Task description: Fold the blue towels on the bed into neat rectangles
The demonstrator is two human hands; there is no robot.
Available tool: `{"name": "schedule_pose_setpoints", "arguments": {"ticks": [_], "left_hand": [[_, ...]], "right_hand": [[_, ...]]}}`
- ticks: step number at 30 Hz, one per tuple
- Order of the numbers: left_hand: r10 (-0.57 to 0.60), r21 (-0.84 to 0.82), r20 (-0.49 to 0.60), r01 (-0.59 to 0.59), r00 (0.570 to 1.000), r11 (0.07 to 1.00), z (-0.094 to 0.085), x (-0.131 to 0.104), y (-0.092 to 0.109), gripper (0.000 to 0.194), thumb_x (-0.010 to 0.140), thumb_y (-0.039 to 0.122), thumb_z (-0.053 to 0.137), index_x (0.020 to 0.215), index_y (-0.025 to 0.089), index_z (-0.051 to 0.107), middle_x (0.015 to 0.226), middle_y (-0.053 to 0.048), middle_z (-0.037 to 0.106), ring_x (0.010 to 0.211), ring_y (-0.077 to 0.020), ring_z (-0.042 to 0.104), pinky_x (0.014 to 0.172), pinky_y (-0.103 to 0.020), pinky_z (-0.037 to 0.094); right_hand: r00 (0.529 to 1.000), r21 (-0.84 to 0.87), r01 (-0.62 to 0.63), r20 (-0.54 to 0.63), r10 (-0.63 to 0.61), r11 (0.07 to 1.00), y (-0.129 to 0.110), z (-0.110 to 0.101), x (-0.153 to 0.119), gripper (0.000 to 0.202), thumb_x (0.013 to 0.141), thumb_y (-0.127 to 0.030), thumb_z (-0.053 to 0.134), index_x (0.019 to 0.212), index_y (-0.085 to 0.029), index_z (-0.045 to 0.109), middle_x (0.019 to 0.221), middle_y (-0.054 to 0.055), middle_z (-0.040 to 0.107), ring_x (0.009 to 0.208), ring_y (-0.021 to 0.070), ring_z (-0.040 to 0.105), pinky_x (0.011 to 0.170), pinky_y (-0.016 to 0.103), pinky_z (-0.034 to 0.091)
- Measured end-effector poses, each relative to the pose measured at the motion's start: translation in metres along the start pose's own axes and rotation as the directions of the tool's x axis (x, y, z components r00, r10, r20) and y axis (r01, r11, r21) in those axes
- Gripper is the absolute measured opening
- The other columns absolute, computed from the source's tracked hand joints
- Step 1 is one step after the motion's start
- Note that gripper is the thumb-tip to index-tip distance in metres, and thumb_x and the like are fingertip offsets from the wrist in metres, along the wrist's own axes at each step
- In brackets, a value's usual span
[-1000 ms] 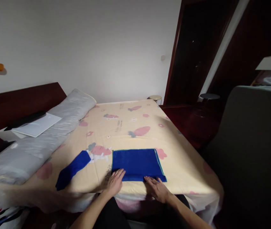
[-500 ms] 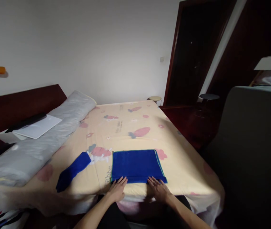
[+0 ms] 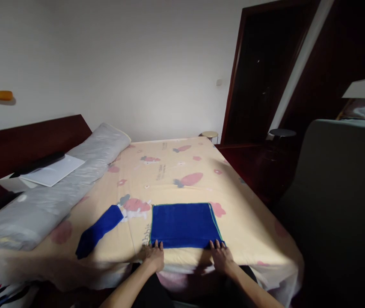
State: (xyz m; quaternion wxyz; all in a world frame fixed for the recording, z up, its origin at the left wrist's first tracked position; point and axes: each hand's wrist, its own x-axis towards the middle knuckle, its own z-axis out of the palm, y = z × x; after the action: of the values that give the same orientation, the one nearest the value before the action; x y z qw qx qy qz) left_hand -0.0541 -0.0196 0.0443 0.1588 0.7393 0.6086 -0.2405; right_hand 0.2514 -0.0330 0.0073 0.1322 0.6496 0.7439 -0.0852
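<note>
A blue cloth (image 3: 184,222) with green edging lies flat on the bed near its front edge, a faint crease running along its near side. At its near left corner, the fingertips of my left hand (image 3: 154,257) rest on the cloth, fingers apart. My right hand (image 3: 221,257) touches the near right corner in the same way, its fingers spread over the edge. Both thumbs are hard to make out. Left of the cloth lies a narrow folded piece of blue cloth (image 3: 100,231), slanted and apart from my hands.
The bed (image 3: 156,184) has a peach sheet with a carrot pattern. Grey bedding (image 3: 50,201) runs along the headboard (image 3: 31,137), with a white flat sheet (image 3: 54,170) on it. A dark chair back (image 3: 339,184) stands at the right; two stools (image 3: 210,134) are farther off.
My hands have moved outward, away from each other, to the near corners of the cloth. The raised strip along its near edge now looks flatter. The narrow blue piece has stayed put.
</note>
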Motion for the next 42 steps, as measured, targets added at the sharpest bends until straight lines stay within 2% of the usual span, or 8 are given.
{"name": "schedule_pose_setpoints", "arguments": {"ticks": [5,9,13,18,24,30,37,42], "left_hand": [[0.032,0.046,-0.001,-0.032,0.999,0.998,0.000,-0.002,0.008,0.103,0.063,0.023,0.059,0.151,0.022,0.005,0.151,-0.027,0.024,0.132,-0.0479,0.033,0.099,-0.072,0.021],[0.039,0.191,-0.018,-0.035,0.999,0.981,0.007,-0.001,0.019,0.101,0.065,0.020,0.059,0.150,0.022,0.004,0.144,-0.026,0.039,0.137,-0.0442,0.024,0.099,-0.071,0.021],[0.066,0.258,-0.093,-0.040,0.994,0.965,0.012,-0.003,0.023,0.087,0.075,0.021,0.053,0.150,0.023,0.009,0.138,-0.024,0.048,0.137,-0.0415,0.027,0.098,-0.069,0.025],[0.033,0.291,-0.100,-0.003,0.994,0.957,0.009,-0.007,0.024,0.085,0.078,0.020,0.054,0.150,0.023,0.009,0.139,-0.026,0.045,0.137,-0.0410,0.028,0.098,-0.067,0.027],[0.082,0.233,-0.086,-0.060,0.993,0.971,0.009,-0.005,0.023,0.093,0.075,0.028,0.061,0.150,0.023,0.006,0.140,-0.025,0.045,0.137,-0.0430,0.026,0.096,-0.073,0.023],[0.038,0.223,-0.086,-0.018,0.996,0.975,0.014,0.000,0.023,0.099,0.070,0.030,0.065,0.149,0.027,0.006,0.144,-0.026,0.039,0.137,-0.0444,0.027,0.096,-0.073,0.022],[0.043,0.202,-0.049,-0.032,0.998,0.979,0.006,-0.001,0.022,0.113,0.058,0.020,0.072,0.150,0.025,0.006,0.144,-0.029,0.036,0.133,-0.0484,0.032,0.094,-0.073,0.025],[0.085,0.151,-0.127,-0.065,0.988,0.986,0.000,-0.003,0.017,0.092,0.067,0.015,0.060,0.149,0.020,0.019,0.136,-0.029,0.048,0.126,-0.0431,0.045,0.095,-0.065,0.031]], "right_hand": [[0.999,-0.004,0.018,-0.034,-0.018,1.000,-0.010,-0.006,-0.004,0.072,0.072,-0.016,0.052,0.143,-0.008,0.038,0.146,0.023,0.036,0.135,0.0391,0.033,0.106,0.055,0.029],[0.965,0.122,0.255,-0.089,-0.245,0.959,-0.034,-0.014,-0.009,0.076,0.073,-0.012,0.044,0.147,-0.012,0.029,0.154,0.015,0.019,0.141,0.0343,0.021,0.108,0.058,0.024],[0.917,0.188,0.395,-0.022,-0.398,0.899,-0.057,-0.025,-0.014,0.084,0.070,-0.016,0.045,0.149,-0.010,0.019,0.156,0.014,0.008,0.143,0.0302,0.014,0.112,0.056,0.016],[0.905,0.227,0.419,-0.019,-0.426,0.879,-0.079,-0.027,-0.014,0.092,0.064,-0.016,0.047,0.150,-0.011,0.015,0.156,0.012,0.006,0.143,0.0299,0.011,0.113,0.054,0.015],[0.938,0.161,0.342,-0.007,-0.346,0.926,-0.099,-0.012,-0.006,0.086,0.067,-0.012,0.044,0.149,-0.012,0.019,0.156,0.009,0.011,0.143,0.0317,0.009,0.112,0.058,0.018],[0.948,0.017,0.319,0.014,-0.319,0.948,-0.075,-0.005,0.000,0.087,0.066,-0.013,0.051,0.149,-0.013,0.023,0.154,0.010,0.014,0.142,0.0355,0.015,0.110,0.060,0.023],[0.955,-0.068,0.242,-0.162,-0.250,0.968,-0.016,0.023,-0.007,0.087,0.064,-0.007,0.050,0.147,-0.022,0.029,0.153,0.007,0.022,0.139,0.0360,0.024,0.104,0.058,0.036],[0.962,-0.052,0.246,-0.108,-0.250,0.968,0.002,0.003,-0.013,0.080,0.068,-0.004,0.044,0.146,-0.018,0.032,0.152,0.010,0.026,0.138,0.0310,0.029,0.104,0.052,0.037]]}}
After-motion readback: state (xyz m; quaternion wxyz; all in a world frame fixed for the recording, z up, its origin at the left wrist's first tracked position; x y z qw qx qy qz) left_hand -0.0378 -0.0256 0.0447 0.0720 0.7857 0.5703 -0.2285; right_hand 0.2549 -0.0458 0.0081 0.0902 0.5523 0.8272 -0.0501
